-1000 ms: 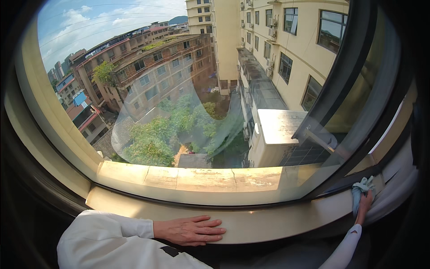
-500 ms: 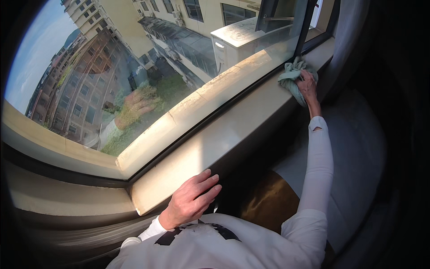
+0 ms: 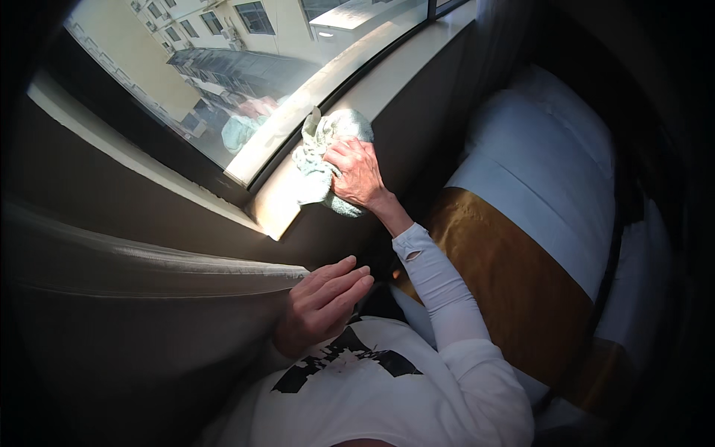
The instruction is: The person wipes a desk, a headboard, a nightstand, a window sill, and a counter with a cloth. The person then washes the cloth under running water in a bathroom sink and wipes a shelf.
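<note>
My right hand [image 3: 356,170] is closed on a bunched pale green cloth [image 3: 316,160], pressing it against the windowsill [image 3: 277,208] near the sill's left end. Part of the cloth hangs over the sill's front edge. Sunlight falls brightly on cloth and sill. Close to my chest, my left hand [image 3: 322,302] hovers with its fingers stretched out and nothing in them. It is nearest to the edge of a sheer curtain [image 3: 186,279]; whether they touch I cannot tell.
Beyond the sill stands the window glass [image 3: 216,89], with buildings outside. A bed [image 3: 529,194] with white bedding and a golden-brown runner [image 3: 491,261] lies to the right. The dark window frame [image 3: 141,112] bounds the glass on the left.
My right hand has brought the cloth along the sill from its far right end toward the left end. The view has turned left, showing more curtain and bed. My left hand stays near my chest.
</note>
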Action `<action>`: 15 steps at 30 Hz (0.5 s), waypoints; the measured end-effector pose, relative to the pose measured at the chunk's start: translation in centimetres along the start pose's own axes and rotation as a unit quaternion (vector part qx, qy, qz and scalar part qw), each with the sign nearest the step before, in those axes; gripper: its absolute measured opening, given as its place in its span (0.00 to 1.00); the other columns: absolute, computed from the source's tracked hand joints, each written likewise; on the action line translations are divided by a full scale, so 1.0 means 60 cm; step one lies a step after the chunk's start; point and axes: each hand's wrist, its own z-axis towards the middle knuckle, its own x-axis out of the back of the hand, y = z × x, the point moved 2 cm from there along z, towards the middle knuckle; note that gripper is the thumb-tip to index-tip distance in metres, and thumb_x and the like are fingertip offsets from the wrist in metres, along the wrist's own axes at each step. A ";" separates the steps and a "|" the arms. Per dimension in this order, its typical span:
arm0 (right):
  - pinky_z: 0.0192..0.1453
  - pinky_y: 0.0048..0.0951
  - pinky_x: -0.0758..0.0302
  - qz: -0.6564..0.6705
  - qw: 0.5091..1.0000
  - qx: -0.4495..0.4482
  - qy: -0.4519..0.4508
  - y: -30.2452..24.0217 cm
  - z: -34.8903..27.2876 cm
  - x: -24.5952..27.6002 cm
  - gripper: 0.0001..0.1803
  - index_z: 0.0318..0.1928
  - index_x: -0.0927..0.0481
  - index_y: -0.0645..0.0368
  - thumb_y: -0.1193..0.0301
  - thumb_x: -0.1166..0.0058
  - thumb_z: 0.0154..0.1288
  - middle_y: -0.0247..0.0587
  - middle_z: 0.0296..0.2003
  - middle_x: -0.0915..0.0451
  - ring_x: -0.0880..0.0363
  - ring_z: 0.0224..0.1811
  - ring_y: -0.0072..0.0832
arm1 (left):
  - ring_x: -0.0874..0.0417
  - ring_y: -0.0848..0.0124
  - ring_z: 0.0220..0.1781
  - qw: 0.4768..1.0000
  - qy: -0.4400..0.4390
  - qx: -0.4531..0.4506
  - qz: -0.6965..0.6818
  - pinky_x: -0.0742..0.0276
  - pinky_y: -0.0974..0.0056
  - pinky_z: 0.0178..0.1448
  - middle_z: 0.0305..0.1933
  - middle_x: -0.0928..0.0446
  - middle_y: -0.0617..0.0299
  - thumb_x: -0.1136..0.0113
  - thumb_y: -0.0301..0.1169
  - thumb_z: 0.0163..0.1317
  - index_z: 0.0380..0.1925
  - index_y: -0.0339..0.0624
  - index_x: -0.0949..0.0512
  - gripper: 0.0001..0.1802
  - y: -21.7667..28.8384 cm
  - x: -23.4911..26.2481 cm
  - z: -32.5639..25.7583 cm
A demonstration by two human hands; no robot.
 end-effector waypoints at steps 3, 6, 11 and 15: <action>0.57 0.40 0.37 0.034 0.997 -0.070 -0.018 0.070 -0.002 -0.019 0.10 0.35 0.20 0.51 0.63 0.43 0.52 0.33 0.43 0.22 0.29 0.54 0.33 | 0.17 0.54 0.47 0.998 -0.010 -0.030 -0.047 0.18 0.57 0.49 0.41 0.18 0.52 0.39 0.15 0.49 0.39 0.33 0.20 0.14 -0.011 -0.015 0.006; 0.64 0.48 0.44 -0.090 0.988 -0.121 0.027 0.127 0.046 -0.023 0.12 0.37 0.19 0.51 0.60 0.43 0.55 0.39 0.55 0.27 0.34 0.62 0.42 | 0.15 0.55 0.42 0.999 -0.007 -0.004 -0.044 0.18 0.58 0.46 0.37 0.18 0.52 0.41 0.13 0.47 0.37 0.31 0.20 0.14 -0.036 -0.014 -0.011; 0.56 0.48 0.38 -0.123 0.979 -0.158 -0.050 0.167 0.099 -0.041 0.16 0.39 0.21 0.56 0.61 0.43 0.52 0.42 0.42 0.21 0.32 0.58 0.46 | 0.14 0.60 0.32 0.997 0.001 0.035 -0.075 0.18 0.64 0.38 0.30 0.18 0.50 0.45 0.11 0.45 0.34 0.28 0.20 0.14 -0.092 -0.014 -0.025; 0.53 0.44 0.36 -0.096 0.993 -0.072 0.007 0.069 0.081 -0.050 0.14 0.33 0.25 0.56 0.60 0.49 0.53 0.42 0.37 0.25 0.29 0.47 0.41 | 0.15 0.63 0.26 0.986 0.091 0.035 -0.136 0.18 0.64 0.35 0.27 0.18 0.49 0.52 0.12 0.40 0.35 0.28 0.20 0.18 -0.144 -0.002 -0.044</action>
